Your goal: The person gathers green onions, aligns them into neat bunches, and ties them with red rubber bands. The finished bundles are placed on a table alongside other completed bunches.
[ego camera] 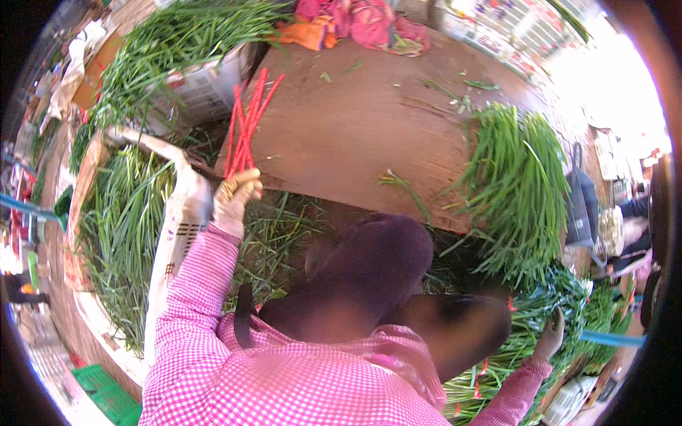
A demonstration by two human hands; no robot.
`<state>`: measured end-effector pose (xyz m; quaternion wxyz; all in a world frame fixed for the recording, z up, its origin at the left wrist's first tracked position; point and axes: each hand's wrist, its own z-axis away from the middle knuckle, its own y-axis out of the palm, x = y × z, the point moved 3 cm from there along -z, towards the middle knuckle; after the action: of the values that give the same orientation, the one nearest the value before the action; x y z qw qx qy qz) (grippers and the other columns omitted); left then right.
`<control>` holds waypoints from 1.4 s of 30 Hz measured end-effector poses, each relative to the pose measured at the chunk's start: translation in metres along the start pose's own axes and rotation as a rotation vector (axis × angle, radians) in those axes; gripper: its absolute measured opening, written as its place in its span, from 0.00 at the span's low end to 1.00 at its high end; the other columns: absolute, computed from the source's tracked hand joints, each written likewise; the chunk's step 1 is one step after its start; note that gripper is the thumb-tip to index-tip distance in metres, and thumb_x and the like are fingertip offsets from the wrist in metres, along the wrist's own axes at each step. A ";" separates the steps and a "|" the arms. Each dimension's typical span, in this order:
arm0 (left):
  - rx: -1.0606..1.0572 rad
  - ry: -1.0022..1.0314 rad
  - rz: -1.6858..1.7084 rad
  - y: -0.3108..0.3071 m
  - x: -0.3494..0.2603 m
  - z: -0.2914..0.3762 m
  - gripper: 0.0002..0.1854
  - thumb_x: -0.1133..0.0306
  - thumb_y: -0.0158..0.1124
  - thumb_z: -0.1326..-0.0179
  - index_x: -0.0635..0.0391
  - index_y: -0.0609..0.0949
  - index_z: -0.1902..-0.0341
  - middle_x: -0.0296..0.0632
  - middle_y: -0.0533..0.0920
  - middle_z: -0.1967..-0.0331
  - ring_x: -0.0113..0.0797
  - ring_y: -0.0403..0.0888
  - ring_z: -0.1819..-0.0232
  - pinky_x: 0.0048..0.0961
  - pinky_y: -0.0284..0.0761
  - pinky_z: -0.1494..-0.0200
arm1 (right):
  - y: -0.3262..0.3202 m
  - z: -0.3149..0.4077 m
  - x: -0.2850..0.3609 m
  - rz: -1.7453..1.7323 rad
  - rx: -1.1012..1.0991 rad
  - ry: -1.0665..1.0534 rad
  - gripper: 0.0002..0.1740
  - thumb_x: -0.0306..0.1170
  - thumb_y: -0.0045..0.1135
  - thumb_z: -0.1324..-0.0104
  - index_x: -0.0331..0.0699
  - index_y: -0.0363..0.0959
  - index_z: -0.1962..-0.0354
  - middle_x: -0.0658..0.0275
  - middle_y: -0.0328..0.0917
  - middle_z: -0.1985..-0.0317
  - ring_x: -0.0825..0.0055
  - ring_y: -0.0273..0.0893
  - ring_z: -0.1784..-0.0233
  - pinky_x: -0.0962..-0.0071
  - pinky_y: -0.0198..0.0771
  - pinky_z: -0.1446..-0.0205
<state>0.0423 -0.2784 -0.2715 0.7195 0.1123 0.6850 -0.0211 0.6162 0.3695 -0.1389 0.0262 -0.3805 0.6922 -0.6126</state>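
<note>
My left hand (237, 194), in a pale glove, is closed around several thin red ties (248, 125) that stick up from the fist. At the lower right my right hand (550, 336), also gloved, rests at a heap of green leafy stalks tied in bunches with red ties (485, 388); whether it grips any cannot be told. A large loose pile of long green leaves (519, 186) hangs over the right edge of the brown wooden board (351, 128). A few loose stalks (402, 186) lie near the board's front edge.
To my left stands a white crate (178, 239) filled with long green leaves (128, 229). Another heaped crate (205, 88) is at the upper left. Pink cloth (367, 24) and orange cloth (309, 33) lie at the board's far edge. My knees are below the board.
</note>
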 end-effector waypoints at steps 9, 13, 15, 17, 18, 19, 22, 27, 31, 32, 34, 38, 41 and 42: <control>-0.104 -0.677 0.254 -0.009 0.060 0.023 0.42 0.27 0.49 0.38 0.59 0.82 0.52 0.41 0.85 0.72 0.32 0.83 0.75 0.30 0.79 0.70 | 0.181 -0.078 0.374 0.074 0.486 -0.805 0.15 0.29 0.56 0.39 0.38 0.80 0.54 0.59 0.82 0.54 0.58 0.80 0.51 0.64 0.74 0.45; -0.111 -0.568 0.384 0.004 0.054 0.010 0.19 0.50 0.66 0.35 0.57 0.85 0.62 0.38 0.84 0.75 0.32 0.80 0.75 0.30 0.78 0.69 | 0.234 -0.057 0.461 0.037 0.585 -1.084 0.15 0.32 0.56 0.38 0.40 0.80 0.54 0.59 0.83 0.54 0.59 0.80 0.50 0.62 0.73 0.44; 0.028 -0.462 0.494 0.006 0.053 0.014 0.17 0.53 0.67 0.36 0.57 0.83 0.64 0.37 0.82 0.75 0.31 0.79 0.74 0.30 0.75 0.69 | 0.258 -0.046 0.483 0.011 0.641 -1.098 0.15 0.32 0.55 0.37 0.40 0.80 0.53 0.59 0.83 0.53 0.58 0.80 0.50 0.62 0.74 0.44; 0.099 -0.364 0.409 0.003 0.054 0.027 0.13 0.59 0.67 0.35 0.57 0.82 0.64 0.39 0.83 0.71 0.30 0.80 0.72 0.29 0.76 0.64 | 0.279 -0.035 0.497 -0.066 0.733 -1.041 0.15 0.33 0.55 0.37 0.40 0.80 0.53 0.58 0.82 0.53 0.56 0.79 0.50 0.61 0.74 0.44; 0.154 -0.395 0.389 0.003 0.056 0.037 0.13 0.59 0.67 0.35 0.57 0.82 0.62 0.40 0.85 0.69 0.30 0.82 0.68 0.29 0.78 0.60 | 0.293 -0.026 0.505 -0.118 0.781 -1.024 0.16 0.33 0.55 0.37 0.40 0.80 0.53 0.58 0.82 0.52 0.55 0.79 0.50 0.60 0.74 0.44; 0.240 -0.442 0.284 0.001 0.058 0.047 0.14 0.58 0.65 0.34 0.58 0.82 0.60 0.41 0.86 0.65 0.31 0.84 0.65 0.30 0.80 0.58 | 0.306 -0.019 0.511 -0.076 0.894 -0.980 0.19 0.33 0.54 0.34 0.39 0.76 0.46 0.58 0.82 0.49 0.59 0.80 0.48 0.63 0.74 0.42; 0.463 -0.435 0.264 0.006 0.058 0.070 0.11 0.62 0.63 0.31 0.59 0.82 0.57 0.40 0.86 0.63 0.31 0.83 0.61 0.31 0.80 0.54 | 0.338 0.019 0.518 -0.404 1.221 -0.643 0.26 0.32 0.53 0.31 0.36 0.68 0.36 0.58 0.81 0.47 0.69 0.79 0.44 0.67 0.73 0.39; 0.491 -0.622 0.000 0.021 0.059 0.083 0.08 0.66 0.63 0.31 0.58 0.82 0.57 0.35 0.84 0.63 0.28 0.81 0.60 0.26 0.77 0.53 | 0.367 0.054 0.535 -1.235 1.421 0.002 0.25 0.31 0.48 0.25 0.34 0.62 0.32 0.55 0.75 0.42 0.68 0.76 0.39 0.69 0.73 0.37; 0.544 -0.496 -0.251 0.026 0.075 0.085 0.09 0.64 0.64 0.32 0.58 0.80 0.60 0.31 0.80 0.69 0.23 0.76 0.69 0.22 0.73 0.65 | 0.371 0.030 0.535 -1.432 0.960 0.281 0.18 0.28 0.54 0.29 0.23 0.71 0.47 0.52 0.80 0.56 0.62 0.83 0.57 0.61 0.82 0.54; 0.578 -0.356 -0.239 0.027 0.081 0.086 0.08 0.65 0.64 0.32 0.58 0.80 0.60 0.31 0.79 0.70 0.22 0.74 0.70 0.21 0.71 0.67 | 0.370 0.020 0.533 -1.503 0.886 0.327 0.17 0.28 0.54 0.29 0.23 0.72 0.49 0.51 0.80 0.57 0.61 0.83 0.58 0.59 0.82 0.55; 0.609 -0.569 0.053 0.024 0.107 0.082 0.07 0.67 0.63 0.33 0.57 0.80 0.61 0.30 0.79 0.71 0.22 0.73 0.70 0.19 0.70 0.66 | 0.366 0.002 0.525 -1.482 0.792 0.340 0.15 0.28 0.54 0.29 0.23 0.73 0.51 0.51 0.80 0.58 0.59 0.83 0.58 0.57 0.83 0.56; 0.729 -0.600 0.430 0.023 0.119 0.081 0.03 0.70 0.63 0.35 0.56 0.82 0.61 0.28 0.80 0.69 0.22 0.75 0.69 0.18 0.71 0.65 | 0.356 -0.031 0.503 -1.453 0.693 0.313 0.12 0.26 0.52 0.29 0.26 0.74 0.52 0.51 0.81 0.61 0.59 0.83 0.59 0.58 0.83 0.56; 0.573 -0.446 0.012 0.035 0.091 0.083 0.04 0.73 0.65 0.37 0.56 0.84 0.59 0.28 0.82 0.67 0.21 0.77 0.67 0.17 0.73 0.64 | 0.360 -0.046 0.484 -1.543 0.756 0.530 0.06 0.24 0.55 0.32 0.33 0.78 0.59 0.58 0.82 0.66 0.65 0.82 0.64 0.64 0.82 0.61; 0.535 -0.515 0.006 0.045 0.080 0.079 0.05 0.74 0.66 0.37 0.57 0.84 0.58 0.29 0.83 0.66 0.21 0.77 0.67 0.17 0.73 0.64 | 0.359 -0.050 0.481 -1.382 0.616 0.270 0.07 0.25 0.56 0.32 0.32 0.79 0.59 0.61 0.82 0.66 0.68 0.81 0.65 0.67 0.80 0.60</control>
<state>0.1331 -0.2397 -0.3415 0.8135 0.2895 0.4513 -0.2251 0.0723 0.1278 -0.2312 -0.3427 -0.6241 0.0921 -0.6961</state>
